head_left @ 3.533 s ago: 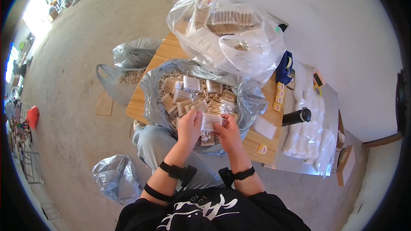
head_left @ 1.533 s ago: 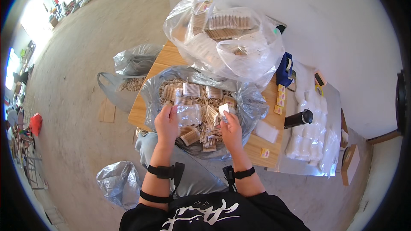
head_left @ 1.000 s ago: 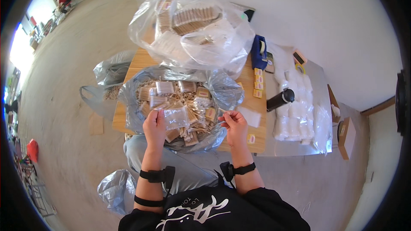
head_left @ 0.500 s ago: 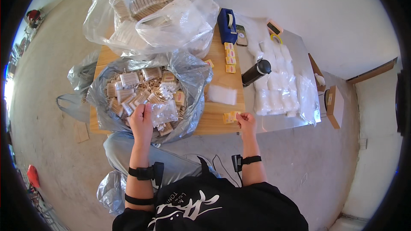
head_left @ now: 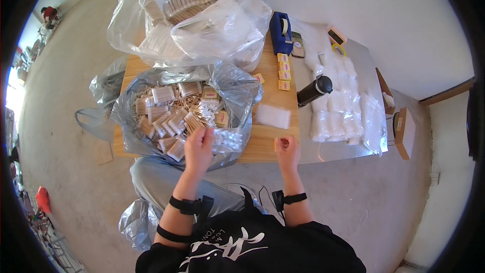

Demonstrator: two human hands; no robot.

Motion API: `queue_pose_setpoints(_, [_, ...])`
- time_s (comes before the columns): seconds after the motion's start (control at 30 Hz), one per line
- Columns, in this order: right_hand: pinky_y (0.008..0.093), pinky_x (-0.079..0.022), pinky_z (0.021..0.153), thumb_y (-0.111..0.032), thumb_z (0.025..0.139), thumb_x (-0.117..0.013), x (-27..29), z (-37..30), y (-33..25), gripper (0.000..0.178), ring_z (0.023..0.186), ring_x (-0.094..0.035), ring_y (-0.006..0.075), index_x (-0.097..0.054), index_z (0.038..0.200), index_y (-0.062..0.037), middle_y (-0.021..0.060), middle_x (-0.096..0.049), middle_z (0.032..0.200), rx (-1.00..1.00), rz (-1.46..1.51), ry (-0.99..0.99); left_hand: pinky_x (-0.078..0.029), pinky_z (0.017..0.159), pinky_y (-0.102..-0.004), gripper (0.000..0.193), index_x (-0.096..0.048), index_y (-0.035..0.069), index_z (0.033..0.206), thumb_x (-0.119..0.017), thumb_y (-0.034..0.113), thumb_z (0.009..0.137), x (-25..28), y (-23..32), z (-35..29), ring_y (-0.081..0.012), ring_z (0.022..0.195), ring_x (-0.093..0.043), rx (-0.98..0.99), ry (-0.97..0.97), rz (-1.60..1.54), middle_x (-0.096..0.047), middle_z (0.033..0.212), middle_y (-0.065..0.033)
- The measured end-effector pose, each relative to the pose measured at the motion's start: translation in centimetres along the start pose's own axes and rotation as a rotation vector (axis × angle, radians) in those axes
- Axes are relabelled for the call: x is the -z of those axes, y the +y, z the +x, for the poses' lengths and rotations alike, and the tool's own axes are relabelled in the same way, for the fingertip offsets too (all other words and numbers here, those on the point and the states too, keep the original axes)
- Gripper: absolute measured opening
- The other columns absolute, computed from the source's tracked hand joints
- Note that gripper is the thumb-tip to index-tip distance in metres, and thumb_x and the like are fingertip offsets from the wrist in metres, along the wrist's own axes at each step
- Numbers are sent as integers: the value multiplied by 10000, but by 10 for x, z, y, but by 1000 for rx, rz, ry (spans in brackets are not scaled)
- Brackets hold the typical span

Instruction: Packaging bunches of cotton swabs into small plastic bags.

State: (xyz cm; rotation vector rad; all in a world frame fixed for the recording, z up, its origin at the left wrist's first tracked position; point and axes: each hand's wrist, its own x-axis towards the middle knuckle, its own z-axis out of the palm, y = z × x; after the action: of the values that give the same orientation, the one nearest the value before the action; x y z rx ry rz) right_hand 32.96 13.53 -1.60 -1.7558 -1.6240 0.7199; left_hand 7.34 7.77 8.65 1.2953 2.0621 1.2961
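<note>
My left hand (head_left: 199, 150) is closed on a small clear plastic bag (head_left: 227, 140), blurred by motion, held over the right part of an open grey plastic bag (head_left: 236, 82). Bundles of wooden-stick cotton swabs (head_left: 177, 120), some loose swabs and a few yellow cards fill that grey bag. At the front edge of the wooden table, my right hand (head_left: 288, 154) pinches a small yellow card (head_left: 277, 144), mostly covered by the fingers. Just beyond it lies a flat stack of clear bags (head_left: 273, 116).
A large clear bag (head_left: 222, 35) of swabs stands at the back. To its right are a blue tape dispenser (head_left: 281, 33), a phone (head_left: 298, 45), a column of yellow cards (head_left: 284, 76) and a black bottle (head_left: 314, 91). Piled plastic packs (head_left: 336, 116) cover part of the metal table.
My left hand has carried the small bag rightward, toward the right hand. The yellow card in my right hand has turned and come off the tabletop. The whole view has shifted slightly.
</note>
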Motion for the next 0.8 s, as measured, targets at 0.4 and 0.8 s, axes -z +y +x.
queue_pose_setpoints(0.4, [238,-455,533,-16,856,-561,5,39,-47,256,621,-579,125,-443,1082,-38,69,-598,770,-140,759,-173,-397,494,-368,237,-525,17,729,-622,187,861,-1,-9,0,-309,512,-500,-90,52,-21,-515,594,-148])
queue_pose_setpoints(0.8, [457,-359,968,-145,812,-626,-26,66,-55,403,1171,-455,331,-492,1168,-10,172,-517,1208,294,-487,131,-425,534,-368,189,-555,20,785,-595,185,869,56,-63,15,-302,565,-553,93,234,131,-565,629,-147])
